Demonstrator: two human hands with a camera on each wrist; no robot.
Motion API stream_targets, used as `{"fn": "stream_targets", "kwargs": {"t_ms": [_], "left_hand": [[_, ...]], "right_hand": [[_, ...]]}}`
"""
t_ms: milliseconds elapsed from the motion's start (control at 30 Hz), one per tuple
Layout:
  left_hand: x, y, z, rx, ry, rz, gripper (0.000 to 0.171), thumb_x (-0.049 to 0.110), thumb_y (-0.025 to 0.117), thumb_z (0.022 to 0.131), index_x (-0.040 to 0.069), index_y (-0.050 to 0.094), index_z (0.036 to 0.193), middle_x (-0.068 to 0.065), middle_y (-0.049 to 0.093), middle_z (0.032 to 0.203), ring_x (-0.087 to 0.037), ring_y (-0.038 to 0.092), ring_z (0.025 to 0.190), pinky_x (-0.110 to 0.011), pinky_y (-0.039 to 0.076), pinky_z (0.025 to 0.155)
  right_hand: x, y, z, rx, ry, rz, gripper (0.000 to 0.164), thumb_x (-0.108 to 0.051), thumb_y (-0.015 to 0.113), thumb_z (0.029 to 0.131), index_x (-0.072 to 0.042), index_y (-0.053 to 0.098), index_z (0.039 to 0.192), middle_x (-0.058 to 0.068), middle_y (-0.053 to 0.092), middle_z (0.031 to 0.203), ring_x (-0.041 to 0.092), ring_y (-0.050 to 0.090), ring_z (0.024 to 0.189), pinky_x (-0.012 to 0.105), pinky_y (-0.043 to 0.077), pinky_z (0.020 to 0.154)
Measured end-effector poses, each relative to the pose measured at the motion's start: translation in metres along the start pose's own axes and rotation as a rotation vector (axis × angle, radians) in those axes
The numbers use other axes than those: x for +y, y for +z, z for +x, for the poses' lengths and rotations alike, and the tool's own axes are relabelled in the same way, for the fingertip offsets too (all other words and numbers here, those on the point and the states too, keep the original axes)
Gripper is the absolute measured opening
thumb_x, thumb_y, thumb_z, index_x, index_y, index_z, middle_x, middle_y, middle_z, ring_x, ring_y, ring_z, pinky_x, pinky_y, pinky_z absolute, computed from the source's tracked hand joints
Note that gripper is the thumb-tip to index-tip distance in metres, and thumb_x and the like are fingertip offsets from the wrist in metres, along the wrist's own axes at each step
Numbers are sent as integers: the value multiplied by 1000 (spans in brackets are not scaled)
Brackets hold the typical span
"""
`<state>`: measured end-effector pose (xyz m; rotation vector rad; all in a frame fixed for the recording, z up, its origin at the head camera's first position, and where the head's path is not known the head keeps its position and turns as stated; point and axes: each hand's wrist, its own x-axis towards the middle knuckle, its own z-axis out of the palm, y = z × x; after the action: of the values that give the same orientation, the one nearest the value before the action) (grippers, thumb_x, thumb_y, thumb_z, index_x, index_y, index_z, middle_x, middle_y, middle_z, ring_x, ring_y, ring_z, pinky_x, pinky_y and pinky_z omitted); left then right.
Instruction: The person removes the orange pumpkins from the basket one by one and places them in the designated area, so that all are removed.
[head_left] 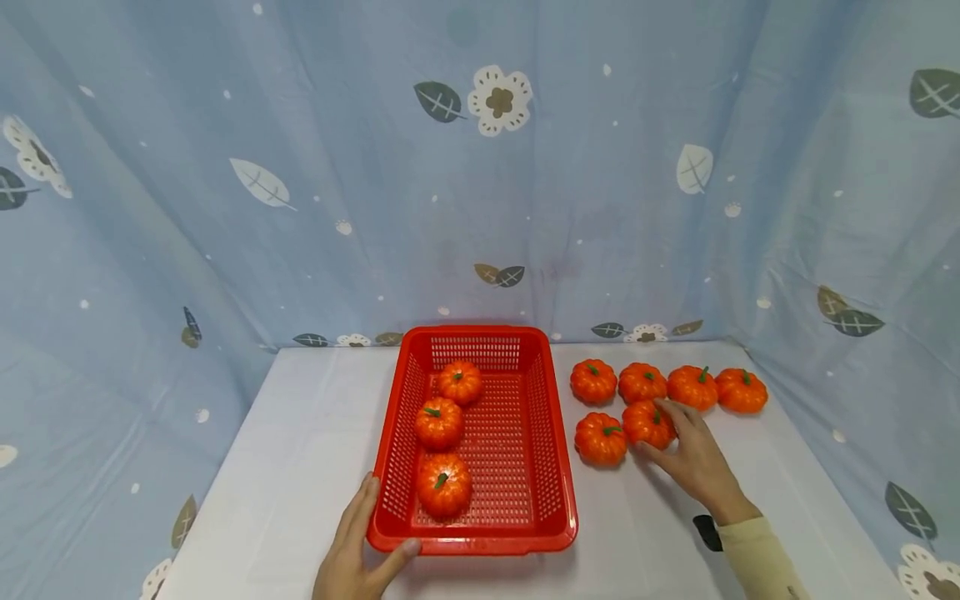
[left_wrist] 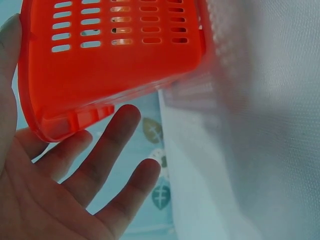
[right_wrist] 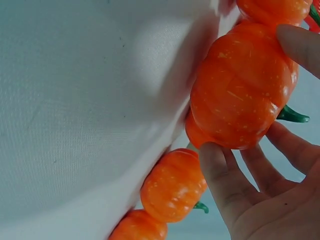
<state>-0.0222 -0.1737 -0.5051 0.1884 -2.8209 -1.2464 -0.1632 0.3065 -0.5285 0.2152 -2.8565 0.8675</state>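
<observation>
A red plastic basket (head_left: pixel 558 467) stands on the white table with three small orange pumpkins inside, one of them a pumpkin (head_left: pixel 445 486) at the near end. At its near left corner my left hand (head_left: pixel 352 537) touches the rim, fingers mostly straight along the outside and thumb by the front edge. My right hand (head_left: pixel 693 458) holds a pumpkin (head_left: pixel 647 423) with a green stem, thumb on one side and fingers on the other. In the right wrist view that pumpkin (right_wrist: pixel 242 87) appears between thumb and fingertips. Whether it has left the table I cannot tell.
Left of the held one sits a pumpkin (head_left: pixel 600 439). Behind them runs a row of several more, from a pumpkin (head_left: pixel 593 382) to a pumpkin (head_left: pixel 742 391) at the right. A patterned blue curtain (head_left: pixel 480 208) encloses the white table (head_left: pixel 300 450).
</observation>
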Motion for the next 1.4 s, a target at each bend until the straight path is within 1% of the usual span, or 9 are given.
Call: {"fn": "stream_targets", "kwargs": {"t_ms": [333,500,667,767,867,933,1000,1267,1400], "left_hand": [[-1,0,1,-20,-27,-10,107,64,76,80,18,27,162,-9,26,165,-38,34,146,-62,38,109],[-2,1,1,6,6,0,104,62,77,81,17,28,162,-10,29,164,-39,37,144,-62,40,107],[-2,1,1,17,16,2,104,61,78,81,17,28,162,-10,29,164,-39,37,144,-62,40,108],[-2,1,2,15,16,-1,105,62,78,81,17,28,162,-11,29,164,-39,37,144,-62,40,108],[-2,0,2,9,5,-6,105,62,78,80,17,28,162,-10,28,164,-39,36,144,-62,39,108],[-2,0,2,1,-5,-8,105,63,77,81,17,27,162,-11,28,165,-40,36,144,-64,39,108],[-1,0,1,-3,-13,-11,106,63,77,80,18,27,162,-10,27,165,-40,35,145,-64,39,108],[-2,0,2,-10,-18,-6,107,65,76,80,17,26,162,-10,26,165,-40,35,145,-62,39,108],[-2,0,2,-27,-29,-24,106,64,76,81,18,26,162,-10,25,165,-40,33,146,-63,37,109]], "right_hand": [[-1,2,2,-67,67,4,86,-37,84,84,-2,41,149,34,34,149,52,35,133,74,35,104],[0,3,4,-44,60,18,87,-39,85,83,-5,42,149,33,35,149,53,35,134,75,34,103],[-1,4,4,16,14,26,81,-28,86,83,-4,44,147,31,39,146,50,38,132,74,36,102],[-4,5,5,106,-30,35,76,-19,86,82,-2,46,145,28,44,143,47,44,126,68,43,99],[-8,5,7,217,-85,48,74,-10,85,82,-4,47,145,22,49,141,40,50,121,40,48,104],[-13,5,9,277,-124,54,74,-6,85,81,-7,49,145,18,51,140,36,52,119,20,41,104],[-19,4,12,309,-174,88,74,-2,85,79,-7,51,145,17,53,139,35,52,118,8,33,99],[-58,8,20,227,-280,169,68,-5,84,82,-9,53,142,9,52,142,33,54,122,8,30,105],[-75,13,23,189,-331,185,69,-8,85,82,-8,53,143,7,52,143,28,53,126,15,37,107]]}}
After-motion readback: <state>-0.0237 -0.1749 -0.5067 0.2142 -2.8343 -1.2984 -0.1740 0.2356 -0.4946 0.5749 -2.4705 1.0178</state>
